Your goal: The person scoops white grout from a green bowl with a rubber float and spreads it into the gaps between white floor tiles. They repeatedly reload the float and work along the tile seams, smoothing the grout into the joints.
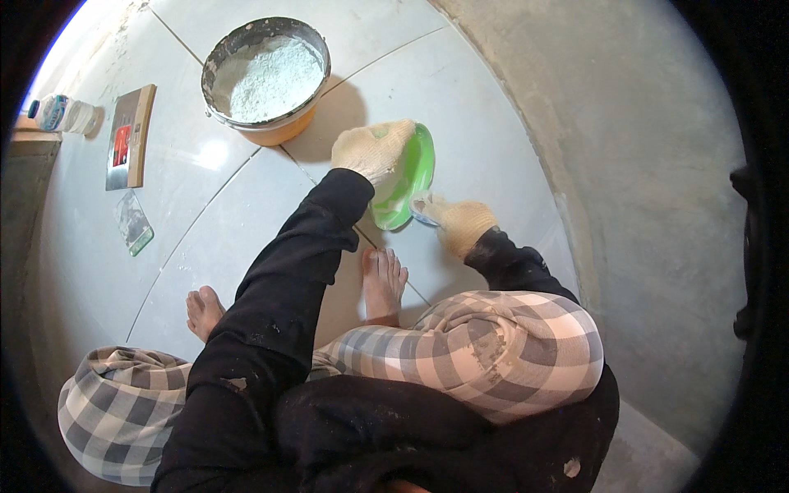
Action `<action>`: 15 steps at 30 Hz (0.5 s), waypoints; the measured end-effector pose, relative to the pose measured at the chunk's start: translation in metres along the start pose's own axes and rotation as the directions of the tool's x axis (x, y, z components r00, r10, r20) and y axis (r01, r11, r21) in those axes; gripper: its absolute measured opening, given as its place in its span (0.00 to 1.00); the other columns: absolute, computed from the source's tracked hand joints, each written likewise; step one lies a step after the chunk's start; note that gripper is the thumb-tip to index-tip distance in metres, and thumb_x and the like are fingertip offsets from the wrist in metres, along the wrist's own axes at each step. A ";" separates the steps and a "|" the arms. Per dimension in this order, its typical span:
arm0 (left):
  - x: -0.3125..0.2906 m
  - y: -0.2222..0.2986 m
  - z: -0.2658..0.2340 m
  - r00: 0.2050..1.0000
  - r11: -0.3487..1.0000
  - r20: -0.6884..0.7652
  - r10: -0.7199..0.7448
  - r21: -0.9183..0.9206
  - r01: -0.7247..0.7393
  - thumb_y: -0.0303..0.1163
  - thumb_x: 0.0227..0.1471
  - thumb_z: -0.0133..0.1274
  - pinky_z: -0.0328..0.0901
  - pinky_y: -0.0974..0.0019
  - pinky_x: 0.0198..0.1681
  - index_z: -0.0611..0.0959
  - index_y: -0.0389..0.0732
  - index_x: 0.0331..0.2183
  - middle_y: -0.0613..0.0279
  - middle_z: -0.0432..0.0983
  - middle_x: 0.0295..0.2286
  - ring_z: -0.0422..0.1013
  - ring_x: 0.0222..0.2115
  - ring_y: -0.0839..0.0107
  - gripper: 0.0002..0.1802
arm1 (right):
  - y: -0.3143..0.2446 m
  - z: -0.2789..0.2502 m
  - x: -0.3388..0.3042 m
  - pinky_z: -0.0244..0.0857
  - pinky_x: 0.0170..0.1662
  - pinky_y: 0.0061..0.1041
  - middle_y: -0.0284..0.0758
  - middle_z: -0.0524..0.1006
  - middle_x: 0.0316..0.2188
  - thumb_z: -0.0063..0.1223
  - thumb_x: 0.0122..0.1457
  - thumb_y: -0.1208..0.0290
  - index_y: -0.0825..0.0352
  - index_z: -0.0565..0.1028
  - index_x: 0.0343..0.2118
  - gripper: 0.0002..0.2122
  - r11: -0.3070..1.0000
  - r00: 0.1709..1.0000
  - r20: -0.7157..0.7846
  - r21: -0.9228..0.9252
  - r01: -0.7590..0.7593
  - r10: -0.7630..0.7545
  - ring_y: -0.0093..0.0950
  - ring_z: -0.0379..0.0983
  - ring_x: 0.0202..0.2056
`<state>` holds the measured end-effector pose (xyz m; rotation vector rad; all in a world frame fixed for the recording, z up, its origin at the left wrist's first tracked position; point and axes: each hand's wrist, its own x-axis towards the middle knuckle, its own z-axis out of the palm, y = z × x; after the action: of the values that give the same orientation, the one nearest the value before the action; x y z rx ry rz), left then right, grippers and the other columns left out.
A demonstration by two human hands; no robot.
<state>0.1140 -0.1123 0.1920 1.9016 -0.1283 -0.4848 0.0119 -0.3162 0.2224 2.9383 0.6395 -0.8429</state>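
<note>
Both my hands wear cream knitted gloves. My left hand (374, 152) is closed on the side of a green plastic bowl (423, 156), which is tilted over the floor tiles. Some whitish residue shows on the bowl's inner face. At its lower right edge, my right hand (467, 226) grips a small clear plastic cup-like piece (423, 207), close against the bowl. Whether the two touch, I cannot tell. Just beyond my left hand stands a bucket (289, 130) with a dark, smeared rim, holding pale white powder (275, 78).
On the left lie a flat metal blade with a wooden edge (131, 140) and a dusty smoothing piece or phone-like slab (133, 222). A clear bottle (66, 115) lies farther left. A grey plastered wall (641, 164) rises on the right. My bare feet (384, 279) rest on the tiles.
</note>
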 end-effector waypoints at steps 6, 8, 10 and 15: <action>-0.002 -0.005 0.001 0.994 0.989 -0.025 -0.110 -0.100 0.107 0.61 0.56 0.47 0.71 0.57 0.47 0.89 0.50 0.43 0.53 0.84 0.32 0.79 0.39 0.51 0.29 | 0.002 -0.052 0.010 0.70 0.46 0.44 0.46 0.81 0.41 0.52 0.59 0.69 0.55 0.74 0.57 0.21 0.960 0.980 -0.129 0.252 -0.118 0.154 0.47 0.78 0.42; -0.002 -0.005 0.006 0.994 0.985 -0.005 -0.105 -0.135 0.103 0.61 0.56 0.47 0.71 0.57 0.48 0.88 0.50 0.43 0.52 0.84 0.33 0.79 0.40 0.51 0.30 | -0.010 -0.060 0.022 0.70 0.47 0.44 0.45 0.81 0.41 0.53 0.58 0.69 0.56 0.76 0.55 0.20 0.980 0.956 -0.250 0.160 -0.115 0.153 0.46 0.78 0.43; -0.001 -0.006 0.008 0.997 0.997 -0.053 -0.056 -0.061 0.053 0.61 0.55 0.47 0.70 0.57 0.48 0.88 0.49 0.43 0.51 0.84 0.33 0.80 0.39 0.51 0.30 | -0.023 -0.062 0.032 0.70 0.47 0.45 0.44 0.81 0.40 0.51 0.59 0.71 0.56 0.77 0.53 0.18 0.986 0.987 -0.032 0.069 -0.155 0.157 0.45 0.78 0.43; -0.008 -0.013 0.007 0.990 0.988 -0.128 -0.067 -0.143 0.049 0.61 0.55 0.49 0.71 0.57 0.48 0.89 0.48 0.43 0.50 0.84 0.31 0.79 0.37 0.50 0.30 | -0.026 -0.068 0.043 0.71 0.51 0.41 0.45 0.81 0.42 0.48 0.60 0.72 0.54 0.78 0.50 0.16 0.980 0.953 0.274 0.110 -0.167 0.131 0.43 0.78 0.47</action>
<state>0.1022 -0.1106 0.1806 1.7974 0.0472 -0.3951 0.0694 -0.2669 0.2608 2.8605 0.3518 -1.2769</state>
